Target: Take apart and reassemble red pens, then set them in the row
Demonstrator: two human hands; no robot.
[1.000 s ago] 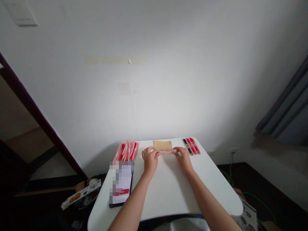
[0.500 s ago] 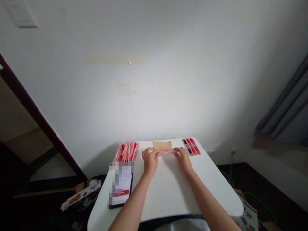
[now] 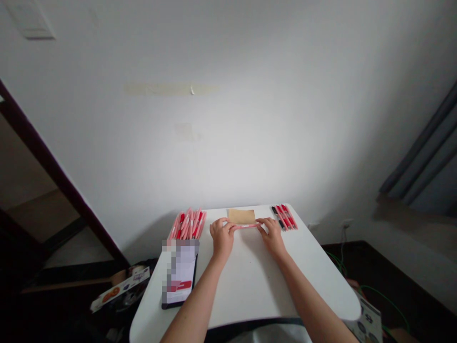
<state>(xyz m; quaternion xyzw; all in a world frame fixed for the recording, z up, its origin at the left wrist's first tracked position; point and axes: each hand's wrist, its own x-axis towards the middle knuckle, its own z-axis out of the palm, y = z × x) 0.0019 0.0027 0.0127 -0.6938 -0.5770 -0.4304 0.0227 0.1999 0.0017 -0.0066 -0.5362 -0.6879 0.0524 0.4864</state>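
Hands and rod stay almost exactly as half a second ago. At lower left of the frame, a loose heap of slender pink-and-red pens (image 3: 188, 226) lies beyond a flat, black-edged rectangular phone (image 3: 182, 274). At lower centre, the left hand (image 3: 223, 237) pinches one end of a thin pink rod (image 3: 247, 226), near a tan paper rectangle (image 3: 242, 216); the right hand (image 3: 273, 237) pinches its other end. At lower right, black, pink and red pens (image 3: 285, 217) form a neat row.

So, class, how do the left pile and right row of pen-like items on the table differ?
The left pile is larger; the right row has only a few pieces. The pile's pieces overlap at mixed angles; the row's lie side by side. Both show pink and red and rest on the white table.
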